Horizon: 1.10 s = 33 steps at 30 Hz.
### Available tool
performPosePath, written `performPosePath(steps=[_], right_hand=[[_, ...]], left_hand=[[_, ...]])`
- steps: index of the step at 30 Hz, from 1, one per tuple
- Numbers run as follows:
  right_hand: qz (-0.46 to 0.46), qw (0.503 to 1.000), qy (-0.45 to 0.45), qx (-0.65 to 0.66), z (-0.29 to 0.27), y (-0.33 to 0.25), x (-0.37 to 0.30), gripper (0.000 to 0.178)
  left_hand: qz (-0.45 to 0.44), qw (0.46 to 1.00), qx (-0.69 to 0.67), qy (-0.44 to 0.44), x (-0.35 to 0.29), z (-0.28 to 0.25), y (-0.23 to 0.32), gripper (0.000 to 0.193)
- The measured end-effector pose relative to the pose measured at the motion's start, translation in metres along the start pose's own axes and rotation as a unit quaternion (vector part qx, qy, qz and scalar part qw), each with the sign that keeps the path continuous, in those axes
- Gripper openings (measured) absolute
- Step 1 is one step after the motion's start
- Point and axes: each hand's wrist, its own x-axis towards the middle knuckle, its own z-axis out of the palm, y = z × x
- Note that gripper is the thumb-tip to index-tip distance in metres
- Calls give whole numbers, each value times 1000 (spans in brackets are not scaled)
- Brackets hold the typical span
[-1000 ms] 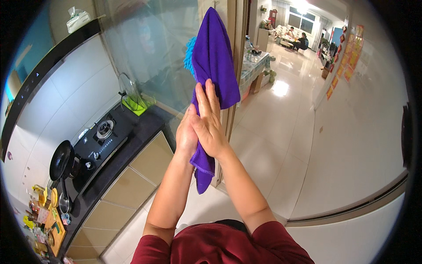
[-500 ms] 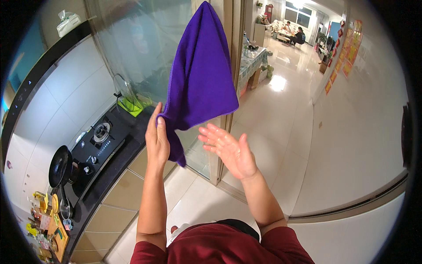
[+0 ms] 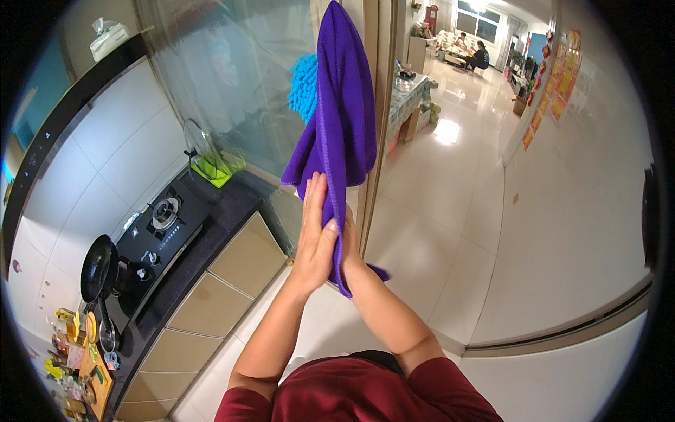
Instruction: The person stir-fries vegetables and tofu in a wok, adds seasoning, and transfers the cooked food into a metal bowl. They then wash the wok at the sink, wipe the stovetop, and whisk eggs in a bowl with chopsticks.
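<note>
A purple towel (image 3: pixel 344 105) hangs in front of me by the frame of the glass door. My left hand (image 3: pixel 313 243) lies flat against its lower part, fingers stretched upward and thumb resting on the cloth. On the other side of the cloth is my right hand (image 3: pixel 350 243), its fingers mostly hidden. The towel's lower end is pressed between my two palms, and a corner sticks out past my right wrist. Behind the towel, a bright blue shaggy chenille cloth (image 3: pixel 303 88) partly shows.
To the left, a dark counter (image 3: pixel 232 200) carries a gas hob (image 3: pixel 158 228), a black wok (image 3: pixel 98 267), a green rack (image 3: pixel 211 170) and a wooden cutting board (image 3: pixel 98 380). A glass panel (image 3: pixel 232 77) stands behind. At right, a doorway opens onto a room with people far off.
My right hand, open and apart before, has moved behind the towel. My left hand has shifted right onto it. The towel has narrowed and swung right, uncovering the blue chenille cloth.
</note>
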Motion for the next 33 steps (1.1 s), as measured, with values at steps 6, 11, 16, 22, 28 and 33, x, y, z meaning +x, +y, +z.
performPosePath(steps=[6, 11, 16, 22, 28, 33], right_hand=[[-131, 951, -18, -279, -5, 4, 9, 47], [-127, 906, -61, -399, -22, -24, 6, 29], [220, 946, -65, 227, -22, -15, -4, 24], [-67, 988, -26, -139, -3, -6, -4, 23], [-185, 905, -47, -380, -24, 7, -13, 29], [70, 997, -5, 20, -47, 33, -6, 55]], left_hand=[[-69, 994, -85, 21, 3, -3, -23, 65], [-162, 954, -233, 96, -4, -11, -30, 47], [-134, 948, -285, 42, 0, -2, -7, 38], [-178, 941, -268, 106, 7, -1, -10, 24], [-171, 952, -168, 188, 10, 7, -11, 29], [-125, 982, -134, 36, -17, 8, -47, 43]])
